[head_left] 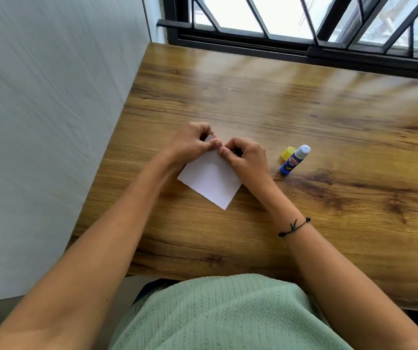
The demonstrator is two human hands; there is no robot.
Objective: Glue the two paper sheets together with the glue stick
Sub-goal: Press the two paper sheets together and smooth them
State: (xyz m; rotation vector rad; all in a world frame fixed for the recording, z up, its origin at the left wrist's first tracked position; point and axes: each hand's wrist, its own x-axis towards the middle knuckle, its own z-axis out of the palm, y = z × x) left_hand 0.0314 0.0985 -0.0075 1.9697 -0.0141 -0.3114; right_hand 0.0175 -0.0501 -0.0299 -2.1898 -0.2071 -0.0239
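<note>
Left hand (192, 144) and right hand (244, 160) meet at far corner of white square paper sheets (211, 181), fingers curled, pinching that corner. Whether one sheet or two, cannot tell. Paper lies flat on wood-grain desk (329, 117). Blue glue stick (294, 160) stands uncapped just right of right hand, yellow cap (287, 152) beside it.
</note>
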